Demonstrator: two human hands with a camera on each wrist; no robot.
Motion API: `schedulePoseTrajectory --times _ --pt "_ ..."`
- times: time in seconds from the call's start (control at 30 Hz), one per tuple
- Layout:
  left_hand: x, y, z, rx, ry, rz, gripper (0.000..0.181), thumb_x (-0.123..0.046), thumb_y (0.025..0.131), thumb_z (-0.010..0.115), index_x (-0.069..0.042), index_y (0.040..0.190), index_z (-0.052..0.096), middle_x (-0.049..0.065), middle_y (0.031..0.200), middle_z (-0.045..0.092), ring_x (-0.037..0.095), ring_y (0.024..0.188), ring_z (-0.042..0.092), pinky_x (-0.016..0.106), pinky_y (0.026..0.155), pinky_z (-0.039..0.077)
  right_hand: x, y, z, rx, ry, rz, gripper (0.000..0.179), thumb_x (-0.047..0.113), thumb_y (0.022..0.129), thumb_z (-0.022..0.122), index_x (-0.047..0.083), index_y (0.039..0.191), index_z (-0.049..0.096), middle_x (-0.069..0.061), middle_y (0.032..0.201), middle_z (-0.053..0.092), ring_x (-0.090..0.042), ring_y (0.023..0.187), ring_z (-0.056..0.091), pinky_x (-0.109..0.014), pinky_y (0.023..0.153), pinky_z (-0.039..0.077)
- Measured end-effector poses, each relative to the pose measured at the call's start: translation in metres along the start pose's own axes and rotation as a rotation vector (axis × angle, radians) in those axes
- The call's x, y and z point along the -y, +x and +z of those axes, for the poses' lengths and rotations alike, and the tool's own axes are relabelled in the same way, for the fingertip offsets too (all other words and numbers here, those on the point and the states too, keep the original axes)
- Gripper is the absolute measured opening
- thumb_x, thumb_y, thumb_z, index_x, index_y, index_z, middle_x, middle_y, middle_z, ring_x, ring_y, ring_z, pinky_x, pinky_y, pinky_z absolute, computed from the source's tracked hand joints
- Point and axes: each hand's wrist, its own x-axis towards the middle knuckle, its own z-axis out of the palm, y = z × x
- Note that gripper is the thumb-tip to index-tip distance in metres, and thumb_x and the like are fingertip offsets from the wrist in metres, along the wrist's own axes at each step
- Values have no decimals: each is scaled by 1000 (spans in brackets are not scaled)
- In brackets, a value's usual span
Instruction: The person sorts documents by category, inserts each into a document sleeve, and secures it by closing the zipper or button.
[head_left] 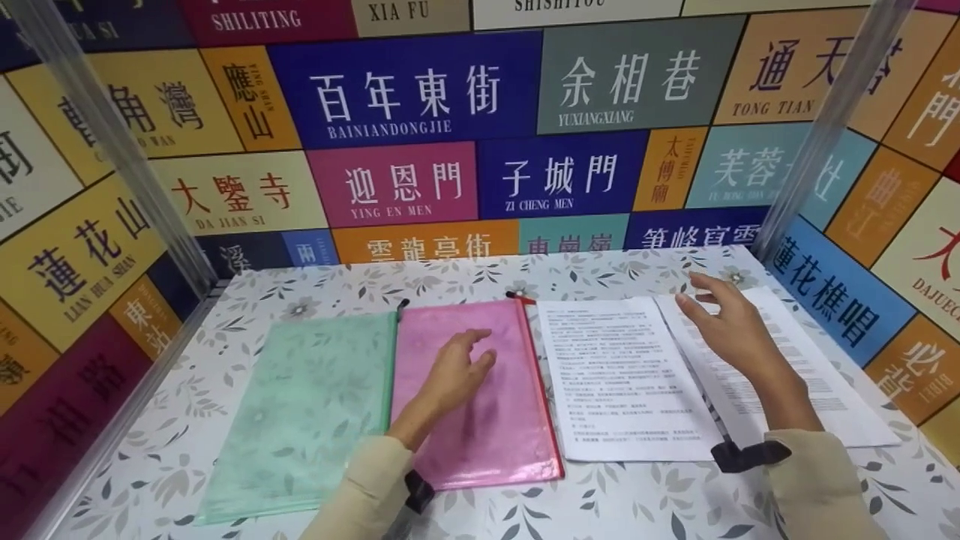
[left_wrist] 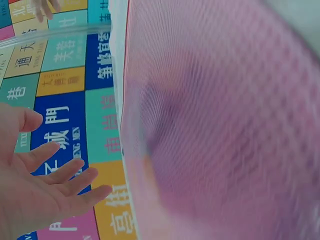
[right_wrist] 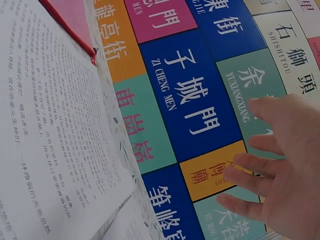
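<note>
A pink zip file pouch [head_left: 502,420] with a red edge lies flat on the table, and my left hand [head_left: 454,371] hovers over it, fingers loosely bent around nothing. Left of it, a green zip pouch [head_left: 307,412] lies side by side with the pink one. Two stacks of printed paper lie to the right: the nearer stack [head_left: 615,382] beside the pink pouch, the other stack [head_left: 795,367] at the far right. Above that far stack my right hand [head_left: 724,322] is raised, fingers spread and holding nothing. In the right wrist view the printed text [right_wrist: 50,125] shows close up.
The table [head_left: 165,480] wears a white leaf-patterned cover. Behind it stands a wall of colourful name tiles [head_left: 405,90]. Clear upright posts [head_left: 832,112] rise at the back corners. Black straps [head_left: 750,455] sit at my wrists.
</note>
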Motion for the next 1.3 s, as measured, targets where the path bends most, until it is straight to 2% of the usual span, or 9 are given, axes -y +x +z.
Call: schedulePoseTrajectory --times 0.27,0.4,0.5,0.6,0.7,0.9,1.03,1.17,1.3 --pt "-16 1 23 107 -188 -151 42 -22 100 56 -5 139 55 20 134 61 33 115 64 43 93 56 -20 -11 0 -34 79 74 76 60 102 38 10 158 29 -26 157 38 -50 143 35 -66 109 35" --pt "-20 2 33 158 -339 -236 44 -19 99 56 -4 140 54 19 127 63 27 88 66 43 77 60 -29 -13 4 -3 95 106 76 59 102 37 7 158 30 -28 156 37 -50 141 38 -62 106 41" --pt "-19 4 40 167 -440 -280 44 -16 98 55 -1 139 54 23 121 64 25 79 66 44 75 61 -32 -12 8 25 97 125 76 58 103 37 4 156 31 -30 154 38 -48 138 44 -53 101 48" --pt "-18 7 47 158 -498 -293 44 -15 97 55 3 138 54 27 117 66 34 86 71 46 80 60 -34 -11 10 50 114 145 76 56 103 36 1 156 30 -30 153 39 -46 136 47 -48 100 51" --pt "-17 9 52 160 -535 -299 46 -15 98 53 5 139 52 30 116 67 41 98 72 46 85 60 -37 -10 12 84 151 183 76 55 104 35 0 156 28 -30 154 38 -45 137 46 -49 102 50" --pt "-17 13 62 169 -632 -360 50 -13 96 55 6 142 48 27 122 67 38 107 70 42 88 60 -44 -6 15 149 208 294 74 50 105 34 -3 156 27 -30 157 33 -45 139 44 -42 99 54" --pt "-19 14 65 168 -647 -407 56 -16 94 58 3 146 46 25 127 64 34 112 67 40 89 59 -48 -4 18 188 231 379 67 42 106 34 -4 155 28 -29 158 31 -44 141 43 -36 96 55" --pt "-24 14 64 166 -646 -407 61 -19 92 59 1 148 44 25 133 61 34 118 64 42 93 57 -52 -5 20 211 248 414 64 35 105 34 -5 154 28 -30 159 29 -44 142 41 -30 91 56" --pt "-24 13 65 168 -648 -409 62 -18 92 59 2 148 43 27 134 60 35 119 64 42 94 56 -56 -6 25 240 269 450 65 34 105 36 -8 154 26 -33 157 29 -44 142 40 -32 92 57"
